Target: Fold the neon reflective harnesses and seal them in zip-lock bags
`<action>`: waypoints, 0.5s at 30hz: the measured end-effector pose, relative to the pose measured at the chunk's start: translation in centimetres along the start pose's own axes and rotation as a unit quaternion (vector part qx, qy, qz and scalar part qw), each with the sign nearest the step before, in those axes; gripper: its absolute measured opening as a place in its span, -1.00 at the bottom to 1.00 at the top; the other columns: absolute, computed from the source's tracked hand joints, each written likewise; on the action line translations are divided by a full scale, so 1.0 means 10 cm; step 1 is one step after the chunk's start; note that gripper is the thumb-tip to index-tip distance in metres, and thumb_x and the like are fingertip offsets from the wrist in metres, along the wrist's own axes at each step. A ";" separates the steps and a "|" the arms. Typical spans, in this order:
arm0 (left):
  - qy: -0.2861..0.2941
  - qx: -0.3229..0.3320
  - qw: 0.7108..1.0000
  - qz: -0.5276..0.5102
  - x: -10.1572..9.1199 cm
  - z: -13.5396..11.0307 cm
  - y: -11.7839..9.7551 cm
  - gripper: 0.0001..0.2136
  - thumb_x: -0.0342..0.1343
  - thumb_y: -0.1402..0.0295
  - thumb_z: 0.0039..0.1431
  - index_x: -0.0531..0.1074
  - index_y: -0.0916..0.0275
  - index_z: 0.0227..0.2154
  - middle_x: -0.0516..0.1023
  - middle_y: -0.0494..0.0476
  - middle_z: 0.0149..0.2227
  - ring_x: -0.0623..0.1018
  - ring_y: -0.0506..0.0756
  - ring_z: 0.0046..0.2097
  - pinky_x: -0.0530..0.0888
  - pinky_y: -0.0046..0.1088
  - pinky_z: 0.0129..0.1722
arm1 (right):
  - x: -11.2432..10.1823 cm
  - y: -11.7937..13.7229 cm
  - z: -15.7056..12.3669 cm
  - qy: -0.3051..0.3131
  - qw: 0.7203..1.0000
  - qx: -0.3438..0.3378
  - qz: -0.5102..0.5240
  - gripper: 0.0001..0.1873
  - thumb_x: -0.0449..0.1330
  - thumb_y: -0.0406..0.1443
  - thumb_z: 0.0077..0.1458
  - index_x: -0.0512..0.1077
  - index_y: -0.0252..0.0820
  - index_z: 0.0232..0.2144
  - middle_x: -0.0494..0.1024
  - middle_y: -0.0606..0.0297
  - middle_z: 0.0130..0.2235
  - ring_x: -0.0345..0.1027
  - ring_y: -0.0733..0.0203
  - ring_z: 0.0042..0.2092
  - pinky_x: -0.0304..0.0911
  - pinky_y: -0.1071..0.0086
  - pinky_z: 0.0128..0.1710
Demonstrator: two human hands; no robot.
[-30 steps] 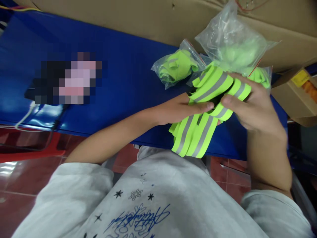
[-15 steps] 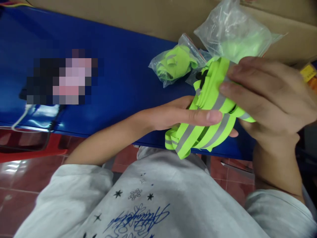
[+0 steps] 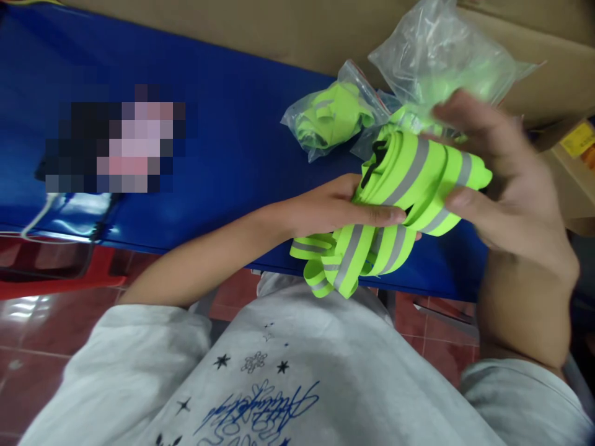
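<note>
A bundle of neon-green reflective straps [image 3: 400,186] with grey stripes is held over the near edge of the blue table [image 3: 223,136]. My left hand [image 3: 339,207] grips the bundle from the left, thumb pressed across it. My right hand [image 3: 502,179] cups the right end, thumb under the folded loops and fingers blurred above them. Loose strap ends [image 3: 334,263] hang down below my left hand. Just behind lie two clear plastic bags with green straps inside, a small bag [image 3: 332,114] and a larger bag [image 3: 441,62].
A cardboard box wall [image 3: 288,31] runs along the far side of the table. A pixelated object [image 3: 116,145] lies on the table at left, with a white cable [image 3: 39,217] below it. Another carton [image 3: 574,167] stands at right. Red tiled floor shows beneath.
My right hand lifted over the bundle, then came down round its right end, folding the straps tighter. More strap ends now dangle under my left hand, which stayed in place.
</note>
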State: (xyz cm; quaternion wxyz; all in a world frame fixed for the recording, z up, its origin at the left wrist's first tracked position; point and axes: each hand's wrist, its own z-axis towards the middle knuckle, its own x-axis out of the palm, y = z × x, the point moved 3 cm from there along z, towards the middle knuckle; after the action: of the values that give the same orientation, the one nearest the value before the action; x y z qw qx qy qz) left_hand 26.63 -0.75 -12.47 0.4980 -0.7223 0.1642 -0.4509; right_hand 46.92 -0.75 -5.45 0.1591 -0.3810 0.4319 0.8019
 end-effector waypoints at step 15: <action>0.069 0.030 0.985 -0.155 0.03 0.00 0.00 -0.78 0.46 0.29 0.12 0.68 0.20 -0.19 0.74 0.06 -0.19 0.73 0.14 -0.06 0.65 -0.38 0.04 | 0.26 0.06 -0.07 -0.101 0.925 -0.317 -0.183 -0.51 0.21 -0.35 0.37 0.46 -0.08 0.31 0.57 0.30 0.26 0.45 0.01 0.31 0.43 0.17 0.30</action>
State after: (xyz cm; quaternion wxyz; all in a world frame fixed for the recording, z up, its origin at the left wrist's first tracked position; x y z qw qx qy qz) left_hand 26.76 -0.96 -12.37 0.4312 -0.6909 0.0703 -0.5760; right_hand 45.15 -1.88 -7.27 0.2170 -0.4008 0.0591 0.8881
